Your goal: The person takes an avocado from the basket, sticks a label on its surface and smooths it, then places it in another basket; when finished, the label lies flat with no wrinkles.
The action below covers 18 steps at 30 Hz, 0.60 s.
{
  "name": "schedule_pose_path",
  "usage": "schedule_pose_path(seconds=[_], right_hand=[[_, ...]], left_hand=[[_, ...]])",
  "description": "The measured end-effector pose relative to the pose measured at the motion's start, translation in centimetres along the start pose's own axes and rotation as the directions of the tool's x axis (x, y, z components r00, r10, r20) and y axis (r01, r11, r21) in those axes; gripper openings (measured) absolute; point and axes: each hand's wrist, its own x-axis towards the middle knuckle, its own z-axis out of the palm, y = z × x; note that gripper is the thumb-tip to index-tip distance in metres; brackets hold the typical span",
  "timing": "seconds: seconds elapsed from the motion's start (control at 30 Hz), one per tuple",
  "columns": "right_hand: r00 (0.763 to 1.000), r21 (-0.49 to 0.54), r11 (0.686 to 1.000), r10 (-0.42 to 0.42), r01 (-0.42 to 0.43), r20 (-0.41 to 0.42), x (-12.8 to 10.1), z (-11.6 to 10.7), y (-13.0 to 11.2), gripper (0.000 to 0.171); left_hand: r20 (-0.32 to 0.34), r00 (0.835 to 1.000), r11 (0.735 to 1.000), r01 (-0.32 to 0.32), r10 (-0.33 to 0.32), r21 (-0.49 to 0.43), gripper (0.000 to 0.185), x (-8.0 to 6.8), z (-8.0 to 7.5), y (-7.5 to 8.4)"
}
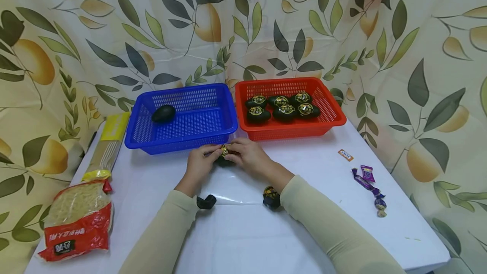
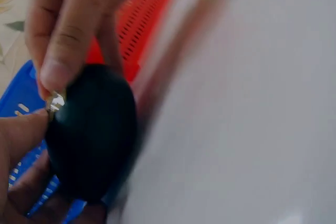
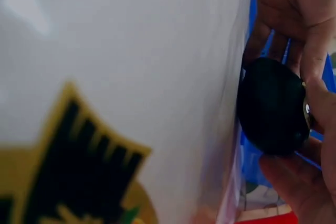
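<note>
You are holding a black egg-shaped pack (image 1: 223, 158) between both hands just in front of the blue basket (image 1: 182, 138), near that basket's front right corner, low over the white table (image 1: 243, 231). Your left hand (image 1: 201, 162) is curling its fingers (image 2: 21, 135) around the pack from one side, while your right hand (image 1: 248, 154) is pinching at the small gold label (image 1: 225, 150) on top of it with thumb and fingertip (image 2: 60, 66); in the left wrist view the dark oval is filling the space between the two hands, and the right wrist view is showing the same pack cupped in curled fingers against the basket's blue mesh. Inside the blue basket, toward its back left, one bare dark egg (image 1: 163, 113) is lying alone. Immediately right of the blue basket, the red basket (image 1: 331, 124) is holding six gold-labelled eggs (image 1: 283, 107) clustered together. Nearer you than the blue basket, another labelled egg (image 1: 271, 196) is sitting by your right sleeve and a torn black wrapper (image 1: 206, 201) by your left sleeve. Left of the blue basket, a long yellow-ended pack of noodles (image 1: 108, 145) and a red-and-clear noodle bag (image 1: 77, 219) are lying on the table; far to its right, purple wrapped candies (image 1: 369, 185) and a small orange tag (image 1: 345, 154) are scattered.
</note>
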Motion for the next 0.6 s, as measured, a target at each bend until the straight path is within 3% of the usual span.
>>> schedule_pose_path(seconds=[0.1,0.23,0.3,0.47,0.6], right_hand=[[1.0,-0.029,1.0,0.003,-0.003,0.017,0.14,0.03,-0.13,0.03],[0.998,-0.07,0.998,0.011,-0.006,0.068,0.24,-0.24,-0.33,0.035],[0.995,-0.054,0.998,0.028,-0.023,0.092,0.38,-0.39,-0.38,0.036],[0.98,0.093,0.985,0.132,-0.147,0.15,0.61,-0.56,-0.3,0.044],[0.97,0.088,0.983,0.145,-0.164,0.193,0.43,-0.33,-0.05,0.052]], left_hand=[[0.024,0.988,0.982,0.157,-0.155,-0.109,0.029,0.17,-0.09,0.16],[0.068,0.962,0.944,0.273,-0.265,-0.185,0.034,0.41,-0.16,0.4],[0.084,0.953,0.931,0.303,-0.292,-0.205,0.037,0.53,-0.24,0.44],[0.102,0.942,0.915,0.335,-0.32,-0.226,0.042,0.55,-0.48,0.67],[0.098,0.941,0.913,0.339,-0.325,-0.227,0.042,0.43,-0.34,0.82]])
